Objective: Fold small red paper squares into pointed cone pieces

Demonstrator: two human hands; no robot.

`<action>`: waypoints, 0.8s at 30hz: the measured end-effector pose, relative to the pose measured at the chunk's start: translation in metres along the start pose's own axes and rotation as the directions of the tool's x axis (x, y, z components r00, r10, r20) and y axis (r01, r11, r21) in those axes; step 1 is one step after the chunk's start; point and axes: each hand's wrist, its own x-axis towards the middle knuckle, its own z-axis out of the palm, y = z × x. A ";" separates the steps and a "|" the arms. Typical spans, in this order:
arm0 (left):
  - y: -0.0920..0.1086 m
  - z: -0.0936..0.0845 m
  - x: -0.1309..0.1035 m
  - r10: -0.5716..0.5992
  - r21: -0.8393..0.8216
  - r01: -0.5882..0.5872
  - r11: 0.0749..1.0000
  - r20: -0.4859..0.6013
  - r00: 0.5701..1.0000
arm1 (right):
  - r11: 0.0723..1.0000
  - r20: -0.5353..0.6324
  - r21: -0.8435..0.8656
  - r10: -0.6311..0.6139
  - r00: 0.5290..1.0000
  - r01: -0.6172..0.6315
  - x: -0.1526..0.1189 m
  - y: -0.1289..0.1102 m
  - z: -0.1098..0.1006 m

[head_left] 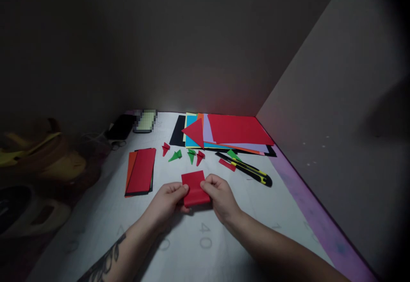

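A small red paper [195,184] is held up between both hands, its lower part bent over in a curve. My left hand [173,196] pinches its left edge, thumb on top and fingers beneath. On the right edge, my right hand [221,194] grips it the same way. Just beyond lie small folded pieces: a red one [165,149] and a green one [175,156] to the left, another green one [191,155] and another red one [200,157] nearer the middle. A black and yellow cutter [248,171] rests to the right, beside a red strip [227,164] and a green scrap [234,155].
Red, orange and black paper rectangles [141,171] are stacked at the left. Large coloured sheets [240,129] lie at the back, with a red triangle [196,132] on top. A dark flat object [122,127] is at the back left. Walls border the back and right.
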 end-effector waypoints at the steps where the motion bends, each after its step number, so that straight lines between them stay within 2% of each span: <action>1: 0.000 0.000 0.000 0.002 -0.002 -0.002 1.000 0.001 1.000 | 1.000 -0.001 -0.004 -0.005 1.000 0.005 0.000 0.000 0.000; 24: -0.002 0.000 0.003 0.063 0.014 -0.064 0.998 0.028 0.998 | 1.000 0.008 -0.014 -0.009 1.000 0.009 0.002 0.002 0.000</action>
